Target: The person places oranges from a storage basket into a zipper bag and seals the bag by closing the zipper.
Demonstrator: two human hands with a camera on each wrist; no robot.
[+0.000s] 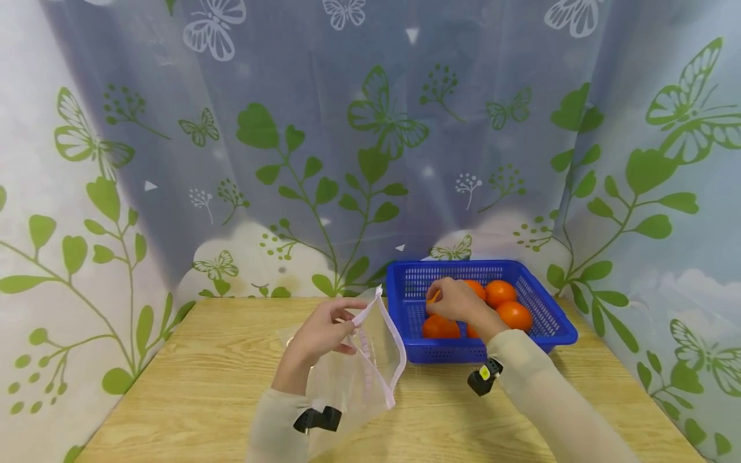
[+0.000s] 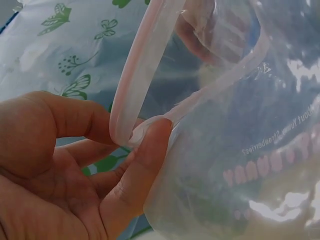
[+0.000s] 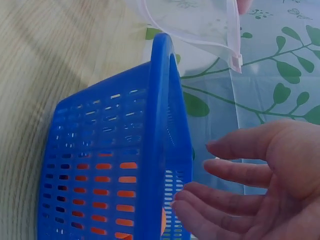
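A clear zip bag [image 1: 347, 379] with a pale pink zip edge hangs with its mouth spread apart. My left hand [image 1: 325, 331] pinches one side of that edge; in the left wrist view the thumb and index finger of the left hand [image 2: 85, 165] meet on the zip strip [image 2: 132, 85]. Above the blue basket [image 1: 446, 355] is my right hand [image 1: 457, 301], a small patch of orange colour showing at its fingers. The right wrist view shows the right hand [image 3: 250, 185] with loosely bent, parted fingers and nothing between them, beside the basket rim [image 3: 159, 100].
Several oranges [image 1: 514, 316] lie in the basket, mostly toward its middle and right. The basket stands at the back right of the wooden table [image 1: 231, 360], close to the patterned curtain [image 1: 301, 77]. The bag's slider end is close to the basket's left rim.
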